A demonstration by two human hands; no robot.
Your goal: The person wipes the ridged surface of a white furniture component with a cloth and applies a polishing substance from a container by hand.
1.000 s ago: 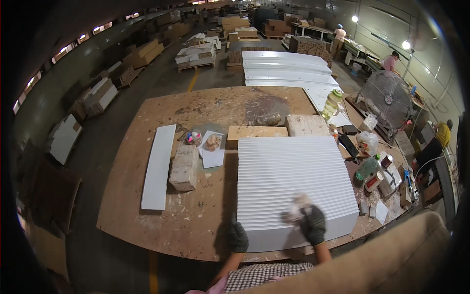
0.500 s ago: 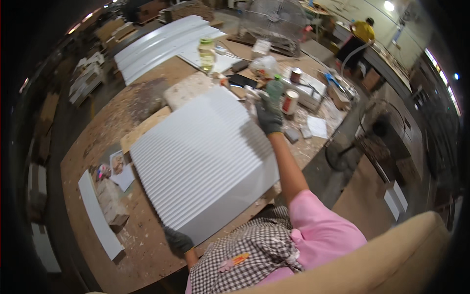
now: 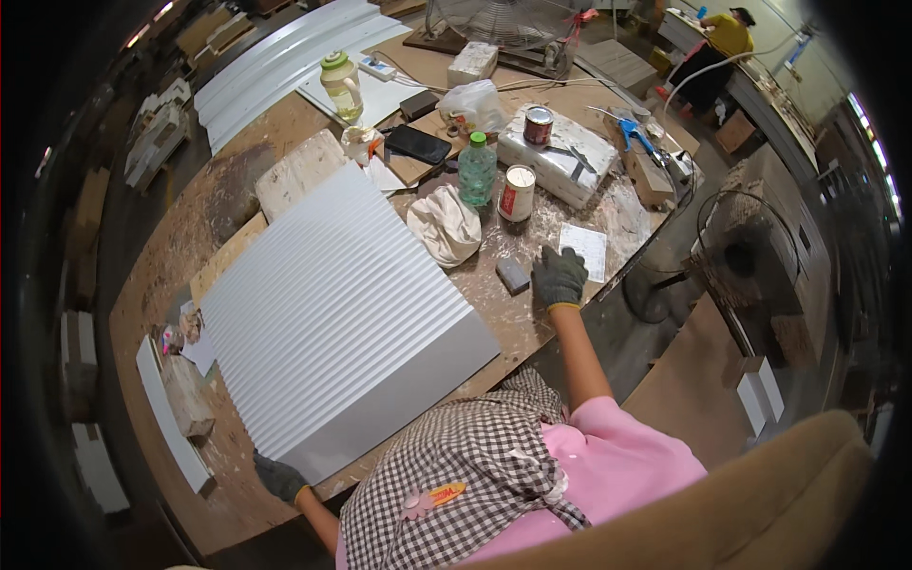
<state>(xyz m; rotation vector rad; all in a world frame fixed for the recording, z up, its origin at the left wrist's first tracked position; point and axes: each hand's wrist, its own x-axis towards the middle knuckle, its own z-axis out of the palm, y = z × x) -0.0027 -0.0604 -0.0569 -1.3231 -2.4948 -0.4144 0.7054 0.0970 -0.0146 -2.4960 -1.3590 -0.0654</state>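
Note:
A thick white panel stack (image 3: 351, 313) with a ribbed top lies at an angle on the worktable. My left hand (image 3: 278, 478), in a dark grey glove, is at its near left corner. Its fingers curl against the end edge and are partly hidden. To the right of the stack, my right hand (image 3: 559, 277) is low over the table in a matching glove, fingers spread and nothing seen in them. Close by on its left is a small dark grey block (image 3: 513, 276); a white paper sheet (image 3: 582, 252) lies partly behind its fingers. A crumpled white cloth (image 3: 445, 225) rests beside the stack's far right edge.
Beyond the cloth stand a green-capped bottle (image 3: 477, 169), a red-and-white can (image 3: 517, 194) and a wrapped white block (image 3: 556, 157). A phone (image 3: 418, 144) and a jug (image 3: 341, 87) are farther back. A white strip (image 3: 174, 415) lies left. A person (image 3: 730, 38) stands far right.
My right hand has moved from beside the white cloth rightward and nearer, to the grey block and paper. The cloth now shows fully on the table. My left hand stays at the corner.

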